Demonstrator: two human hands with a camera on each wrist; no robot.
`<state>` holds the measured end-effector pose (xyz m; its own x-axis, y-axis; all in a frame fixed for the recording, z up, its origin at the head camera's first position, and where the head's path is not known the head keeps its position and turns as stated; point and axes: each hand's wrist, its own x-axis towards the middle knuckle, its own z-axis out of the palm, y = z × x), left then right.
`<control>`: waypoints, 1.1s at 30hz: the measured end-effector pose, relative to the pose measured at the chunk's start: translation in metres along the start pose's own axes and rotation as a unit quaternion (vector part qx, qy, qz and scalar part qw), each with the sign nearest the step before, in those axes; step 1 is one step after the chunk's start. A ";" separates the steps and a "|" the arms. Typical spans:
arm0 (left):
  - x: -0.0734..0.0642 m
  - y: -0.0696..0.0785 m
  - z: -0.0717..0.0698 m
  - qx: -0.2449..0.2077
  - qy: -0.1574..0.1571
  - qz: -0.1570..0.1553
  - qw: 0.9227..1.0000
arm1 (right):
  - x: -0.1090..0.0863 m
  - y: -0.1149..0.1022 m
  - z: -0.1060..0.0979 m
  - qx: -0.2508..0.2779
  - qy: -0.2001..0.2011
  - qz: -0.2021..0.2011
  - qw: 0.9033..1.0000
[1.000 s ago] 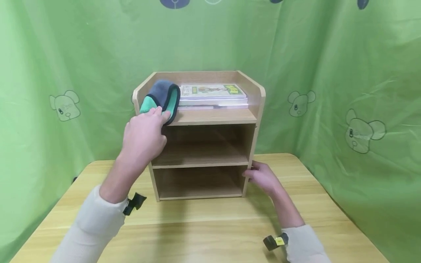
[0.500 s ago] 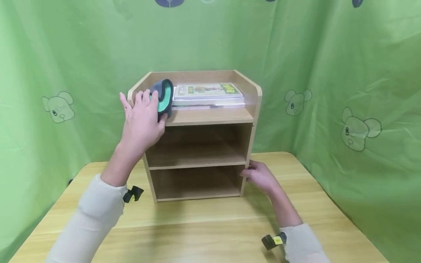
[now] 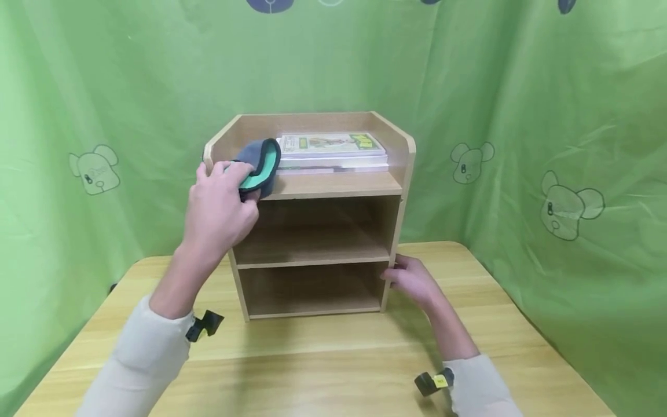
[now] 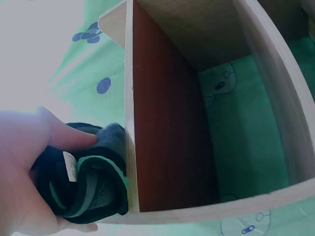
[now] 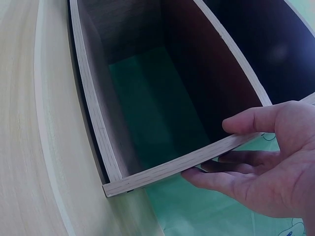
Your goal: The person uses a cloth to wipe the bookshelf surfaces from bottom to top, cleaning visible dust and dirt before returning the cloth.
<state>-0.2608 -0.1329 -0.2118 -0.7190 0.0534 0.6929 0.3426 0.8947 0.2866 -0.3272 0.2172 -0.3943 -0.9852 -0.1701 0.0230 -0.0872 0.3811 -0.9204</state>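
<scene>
Two hands at a small wooden shelf unit (image 3: 312,250), one gripping a cloth.
Wood-grain table (image 3: 312,370) nearest; right hand (image 3: 415,282) pinches the unit's right side panel low down, thumb inside, fingers outside. Left hand (image 3: 221,205) grips the folded cloth (image 3: 267,172) (blue-grey and green, dark edging) against the top board's left front edge. Stacked books (image 3: 330,152) lie behind and right of it; green curtain (image 3: 333,63) at back.

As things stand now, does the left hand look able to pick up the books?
Probably not directly: the left hand grips the cloth, which is between it and the books. Without the cloth, the way looks free, as the top shelf has an open front.
</scene>
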 end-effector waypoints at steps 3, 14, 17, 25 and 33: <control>-0.006 -0.003 0.000 -0.028 0.013 0.014 0.999 | -0.001 0.001 -0.001 -0.005 0.002 0.000 1.000; -0.017 -0.016 0.003 -0.079 0.028 0.006 0.996 | 0.000 0.003 -0.001 0.006 0.002 -0.006 1.000; -0.018 -0.015 0.000 -0.065 0.043 0.018 0.997 | 0.001 0.002 0.000 0.007 0.001 -0.007 1.000; 0.004 -0.018 -0.031 -0.110 0.171 -0.004 0.979 | 0.000 0.001 0.003 0.004 0.002 -0.008 1.000; 0.058 -0.024 -0.081 -0.060 0.247 -0.074 0.964 | 0.000 -0.001 0.001 0.002 0.000 -0.009 1.000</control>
<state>-0.2622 -0.1874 -0.1252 -0.3991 -0.3156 0.8609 0.3466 0.8173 0.4603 -0.3265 0.2162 -0.3942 -0.9833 -0.1777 0.0389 -0.1041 0.3743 -0.9214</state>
